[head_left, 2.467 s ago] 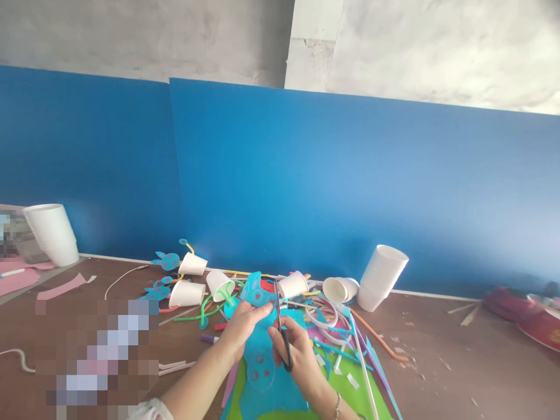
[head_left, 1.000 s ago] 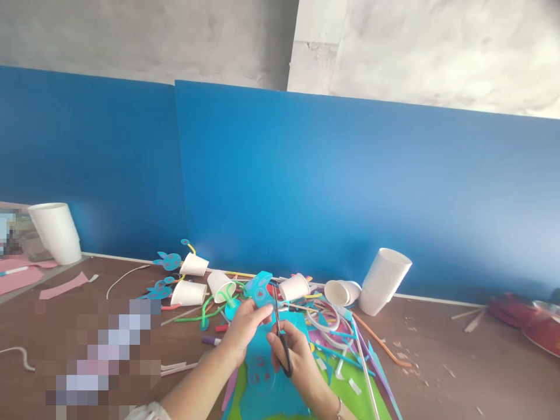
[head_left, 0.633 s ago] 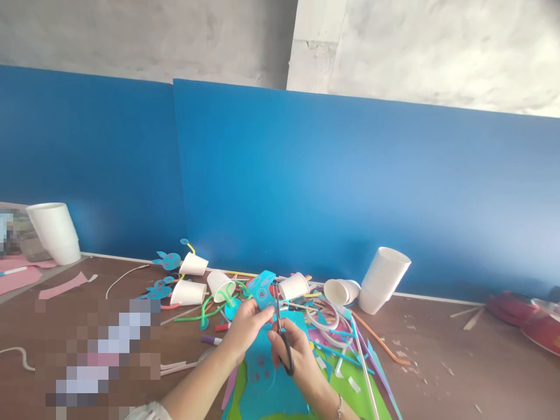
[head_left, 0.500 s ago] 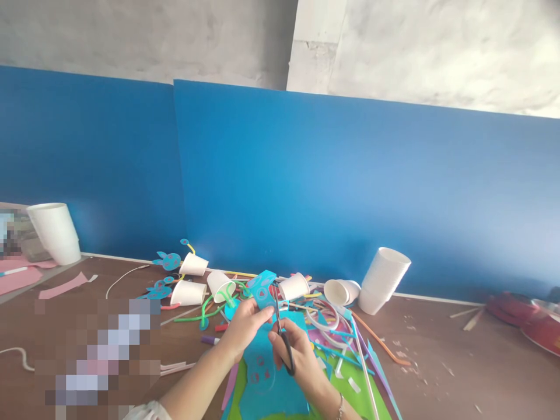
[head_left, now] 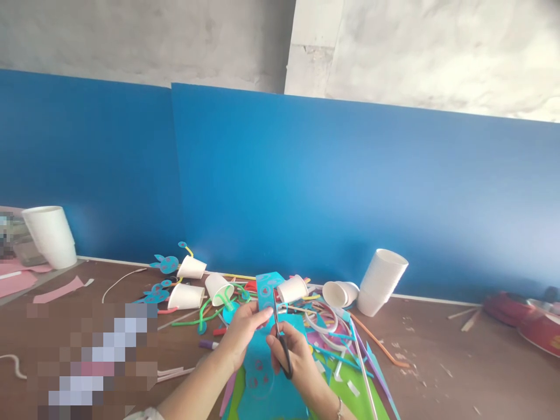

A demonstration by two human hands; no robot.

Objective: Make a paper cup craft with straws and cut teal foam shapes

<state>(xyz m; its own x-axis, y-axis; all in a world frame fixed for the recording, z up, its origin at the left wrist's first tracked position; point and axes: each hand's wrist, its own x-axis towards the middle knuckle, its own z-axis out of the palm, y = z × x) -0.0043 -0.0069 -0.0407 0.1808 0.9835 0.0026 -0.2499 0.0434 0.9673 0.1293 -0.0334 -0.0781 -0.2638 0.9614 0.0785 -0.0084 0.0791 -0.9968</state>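
Note:
My left hand (head_left: pixel 250 326) pinches a small piece of blue paper (head_left: pixel 265 287) with drawn shapes on it, held up over the table. In my right hand (head_left: pixel 295 351) is a pair of black-handled scissors (head_left: pixel 284 354), its blades pointing up along the paper's right edge. Below both hands lies a larger blue sheet (head_left: pixel 275 402) with a pencilled outline and reddish marks, on top of green paper (head_left: pixel 345 379). Whether the blades are cutting into the paper I cannot tell.
Several paper cups (head_left: pixel 292 289) lie on their sides, some with blue cutouts (head_left: pixel 166 264) attached. A tilted cup stack (head_left: pixel 381 283) stands right, another stack (head_left: pixel 51 236) left. Pipe cleaners and straws are heaped mid-table, a blue partition (head_left: pixel 350 192) behind. Red containers (head_left: pixel 542 332) sit far right.
The small blue paper has turned more upright in my left hand. My right hand with the scissors has shifted only slightly. The whole view has moved a little.

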